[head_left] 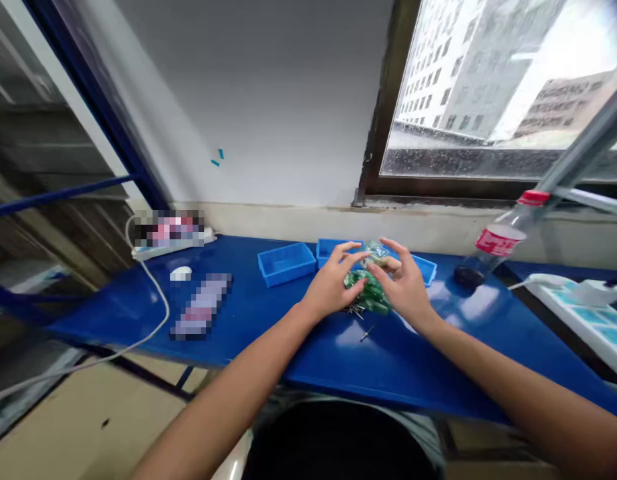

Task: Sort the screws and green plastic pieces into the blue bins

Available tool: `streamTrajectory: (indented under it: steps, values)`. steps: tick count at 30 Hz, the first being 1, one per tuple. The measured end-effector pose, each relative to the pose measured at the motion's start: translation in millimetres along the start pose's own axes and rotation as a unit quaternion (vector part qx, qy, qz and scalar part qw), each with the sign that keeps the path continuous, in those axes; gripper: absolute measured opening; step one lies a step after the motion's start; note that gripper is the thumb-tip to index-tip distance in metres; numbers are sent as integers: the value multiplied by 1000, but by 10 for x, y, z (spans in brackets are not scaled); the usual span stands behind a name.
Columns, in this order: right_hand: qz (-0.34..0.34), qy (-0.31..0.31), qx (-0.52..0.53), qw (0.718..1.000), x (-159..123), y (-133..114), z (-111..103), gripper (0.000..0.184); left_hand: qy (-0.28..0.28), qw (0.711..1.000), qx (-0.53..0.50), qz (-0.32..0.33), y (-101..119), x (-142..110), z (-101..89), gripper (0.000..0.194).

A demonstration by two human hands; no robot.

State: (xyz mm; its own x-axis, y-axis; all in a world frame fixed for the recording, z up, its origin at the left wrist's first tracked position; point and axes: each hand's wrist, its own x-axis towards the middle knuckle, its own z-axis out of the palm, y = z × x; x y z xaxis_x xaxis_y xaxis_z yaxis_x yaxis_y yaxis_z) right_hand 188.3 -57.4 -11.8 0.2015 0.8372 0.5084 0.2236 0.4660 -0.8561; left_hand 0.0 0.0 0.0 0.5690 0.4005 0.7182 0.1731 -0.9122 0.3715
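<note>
Above the blue tabletop [268, 323]: both bare hands are raised toward each other, with a small clear plastic bag [376, 249] in the space between them.
Left hand [333, 283]: fingers spread and bent inward, the thumb well apart from them; the fingertips come close to the bag's near side, though whether they touch it cannot be told.
Right hand [408, 290]: index finger reaching up past the bag, thumb just below it, another finger curled behind; it looks held on this side, but the exact contact is too small to tell.
Clear bag: nearer the right thumb and fingers than the left palm, above and behind the green plastic bag [374, 292], with the blue trays beyond.
Green bag: bunched on the table under the hands, next to a small heap of thin metal screws [356, 311].
Handling the film: a light pinch at opposite edges, with one hand steadying while the other works, would probably suit such slippery plastic best.
Wrist height: holding the wrists clear of the heap should avoid scattering it; the lone screw [367, 333] on the near side looks easiest to knock away.
Trays: the left tray [289, 273] stands unobstructed, while hands partly cover the middle tray [322, 252] and the right tray [428, 271].
</note>
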Motion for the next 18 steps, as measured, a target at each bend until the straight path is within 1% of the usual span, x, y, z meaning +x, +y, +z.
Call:
streamTrajectory:
  steps: [2,4,7,9,12,14,16,18]
  values:
    - [3,11,-19,1000,-15,42,-20,55,20,1000,3,17,-58,-2,51,41]
    - [4,8,-32,999,-30,56,-33,45,41,999,0,22,-102,-5,71,33]
    - [1,-23,-39,999,-42,11,-35,39,78,997,-13,9,-128,-13,30,24]
    - [-22,-36,-72,997,-34,-29,-32,37,90,996,-21,1,-125,-17,-17,22]
    - [-74,-15,-152,986,-1,-45,-39,30,87,996,-35,-10,-112,-19,-55,21]
    - [-99,5,-177,979,18,-25,-53,25,77,996,-48,-24,-109,-20,-49,21]
    - [-99,10,-170,980,25,2,-68,24,72,994,-66,-48,-111,-20,-27,23]
    - [-77,-1,-136,988,20,21,-75,32,66,991,-89,-69,-114,-19,-8,28]
